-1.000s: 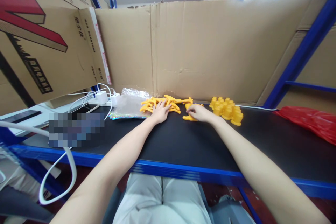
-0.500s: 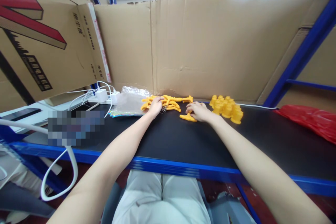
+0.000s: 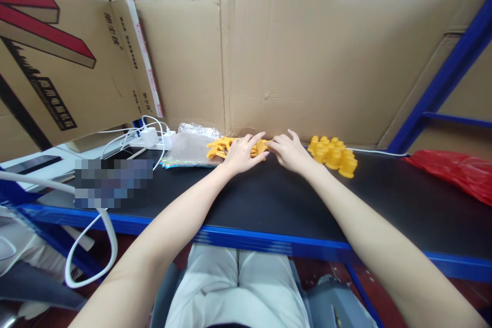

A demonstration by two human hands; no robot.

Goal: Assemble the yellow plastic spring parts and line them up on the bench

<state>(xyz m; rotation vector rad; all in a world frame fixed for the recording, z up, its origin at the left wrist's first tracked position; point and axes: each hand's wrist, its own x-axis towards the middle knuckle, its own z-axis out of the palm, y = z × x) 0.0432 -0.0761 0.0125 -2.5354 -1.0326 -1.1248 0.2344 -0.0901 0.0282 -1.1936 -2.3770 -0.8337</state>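
My left hand lies over a pile of yellow plastic pieces, its fingers stretched out and apart and its thumb pointing right. These pieces look slim and branched, with small metal chain-like bits among them. My right hand is just to the right, fingers spread. Its leftmost fingertips touch or nearly touch a yellow piece at the pile's right end, between the two hands. Much of the pile is hidden under my left hand.
Several yellow cup-like pieces stand grouped at the right. Beyond them lies a red plastic bag. Left of the pile are clear plastic bags and white chargers with cables. A cardboard wall closes off the back of the black tabletop.
My right hand has moved back and slightly left, and the yellow piece under it has left its spot in front. My left hand has shifted right and spread its fingers.
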